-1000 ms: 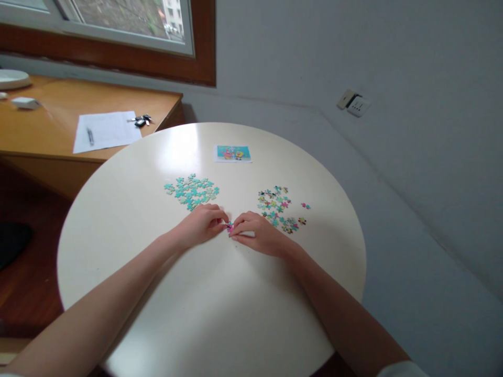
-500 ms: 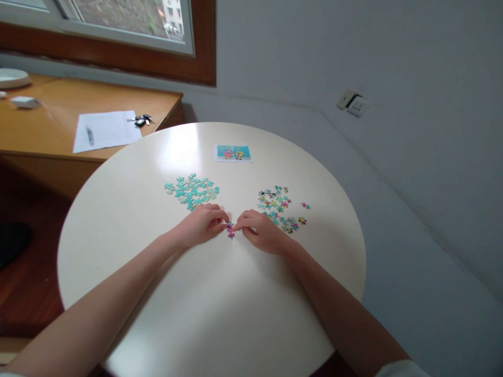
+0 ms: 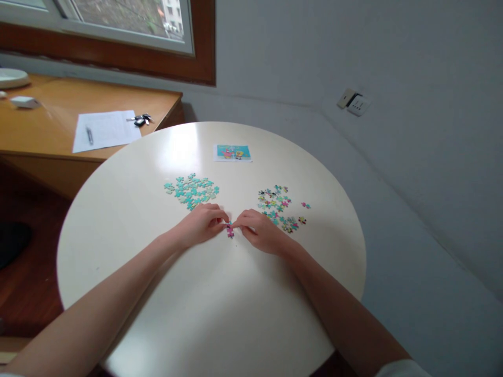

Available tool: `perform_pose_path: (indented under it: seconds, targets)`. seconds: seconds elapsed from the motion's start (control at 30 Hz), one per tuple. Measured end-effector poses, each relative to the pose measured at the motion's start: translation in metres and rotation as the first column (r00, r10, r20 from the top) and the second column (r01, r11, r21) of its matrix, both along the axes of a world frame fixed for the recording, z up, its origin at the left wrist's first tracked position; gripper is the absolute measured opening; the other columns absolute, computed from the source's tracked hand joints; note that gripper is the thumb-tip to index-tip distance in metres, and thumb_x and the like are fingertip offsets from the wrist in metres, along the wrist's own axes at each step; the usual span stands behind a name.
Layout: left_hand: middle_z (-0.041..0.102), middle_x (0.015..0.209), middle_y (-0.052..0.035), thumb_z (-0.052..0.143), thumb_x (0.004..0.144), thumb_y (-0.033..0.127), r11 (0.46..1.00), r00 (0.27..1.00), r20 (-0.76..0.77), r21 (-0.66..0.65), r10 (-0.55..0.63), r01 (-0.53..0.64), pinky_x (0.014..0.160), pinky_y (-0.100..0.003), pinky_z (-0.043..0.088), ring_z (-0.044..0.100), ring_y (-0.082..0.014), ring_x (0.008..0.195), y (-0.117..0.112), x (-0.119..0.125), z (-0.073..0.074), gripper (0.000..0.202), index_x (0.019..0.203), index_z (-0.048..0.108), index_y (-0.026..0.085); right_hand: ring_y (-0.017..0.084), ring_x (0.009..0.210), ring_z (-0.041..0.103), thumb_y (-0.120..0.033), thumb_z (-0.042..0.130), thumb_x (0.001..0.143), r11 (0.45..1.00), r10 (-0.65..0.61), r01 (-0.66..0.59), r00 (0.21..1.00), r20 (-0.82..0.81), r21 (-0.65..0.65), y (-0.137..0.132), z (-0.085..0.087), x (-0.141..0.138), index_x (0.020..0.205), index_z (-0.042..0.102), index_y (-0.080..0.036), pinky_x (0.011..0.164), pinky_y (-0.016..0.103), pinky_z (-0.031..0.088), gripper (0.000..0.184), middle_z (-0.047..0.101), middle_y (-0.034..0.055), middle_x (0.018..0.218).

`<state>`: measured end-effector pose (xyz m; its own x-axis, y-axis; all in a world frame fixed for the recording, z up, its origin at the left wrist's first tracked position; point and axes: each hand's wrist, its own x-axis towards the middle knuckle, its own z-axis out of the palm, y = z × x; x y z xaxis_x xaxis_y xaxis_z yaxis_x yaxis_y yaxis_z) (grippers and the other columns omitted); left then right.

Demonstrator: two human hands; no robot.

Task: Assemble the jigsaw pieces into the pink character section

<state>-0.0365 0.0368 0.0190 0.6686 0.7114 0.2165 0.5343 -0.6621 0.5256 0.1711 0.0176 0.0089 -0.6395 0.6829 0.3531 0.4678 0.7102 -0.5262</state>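
Note:
Near the middle of the white table, a few joined pink and teal jigsaw puzzle pieces (image 3: 230,231) lie between my hands. My left hand (image 3: 206,222) pinches their left side with thumb and forefinger. From the other side, my right hand (image 3: 257,229) has its fingers closed, with fingertips touching the upper right of the joined pieces. Teal jigsaw pieces (image 3: 192,191) are spread beyond my left hand. Mixed-colour jigsaw pieces (image 3: 277,201) lie beyond my right hand, some partly hidden by it.
A picture card (image 3: 233,153) with cartoon figures lies at the far side of the round table (image 3: 188,314). At the back left, a wooden desk (image 3: 55,120) bears a paper sheet (image 3: 106,131), a pen (image 3: 90,136) and keys (image 3: 142,120). A wall (image 3: 412,157) stands on the right.
My right fingertips have shifted slightly up along the joined pieces. My left hand stays in nearly the same place.

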Motion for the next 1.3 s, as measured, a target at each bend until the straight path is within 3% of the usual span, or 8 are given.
perform_pose_path:
  seconds: [0.13, 0.33, 1.3]
  targets:
    - [0.060, 0.071, -0.0034, 0.048, 0.081, 0.021, 1.000, 1.000, -0.015, 0.011, -0.005, 0.005, 0.060, -0.022, 0.039, 0.051, -0.0117, 0.061, -0.0005, -0.0004, 0.0011, 0.020, 0.082, 0.067, 0.017, 0.016, 0.083, 0.056, -0.004, 0.043, 0.081, 0.999, -0.033, 0.033, 0.999, -0.028, -0.004, -0.0015, 0.0029, -0.0005, 0.096, 0.064, -0.018, 0.079, 0.031, 0.046, 0.029, 0.065, 0.0068, 0.088]
    - [0.060, 0.071, -0.0035, 0.049, 0.081, 0.022, 1.000, 1.000, 0.006, -0.004, 0.006, -0.006, 0.060, -0.022, 0.039, 0.052, -0.0113, 0.060, -0.0008, 0.0004, 0.0005, 0.020, 0.082, 0.068, 0.017, 0.016, 0.079, 0.054, 0.002, 0.043, 0.075, 1.000, 0.000, 0.000, 1.000, 0.026, 0.017, -0.0015, 0.0018, 0.0000, 0.085, 0.068, -0.018, 0.074, 0.029, 0.045, 0.034, 0.061, 0.0062, 0.082]
    - [0.057, 0.067, -0.0022, 0.055, 0.080, 0.031, 1.000, 0.999, -0.039, 0.006, -0.010, 0.010, 0.061, -0.022, 0.037, 0.051, -0.0126, 0.063, 0.0004, 0.0010, 0.0038, 0.018, 0.084, 0.066, 0.017, 0.016, 0.081, 0.059, -0.004, 0.046, 0.081, 0.999, -0.041, 0.041, 0.999, 0.001, -0.018, 0.0005, 0.0017, 0.0013, 0.088, 0.065, -0.016, 0.077, 0.029, 0.045, 0.023, 0.066, 0.0072, 0.085]
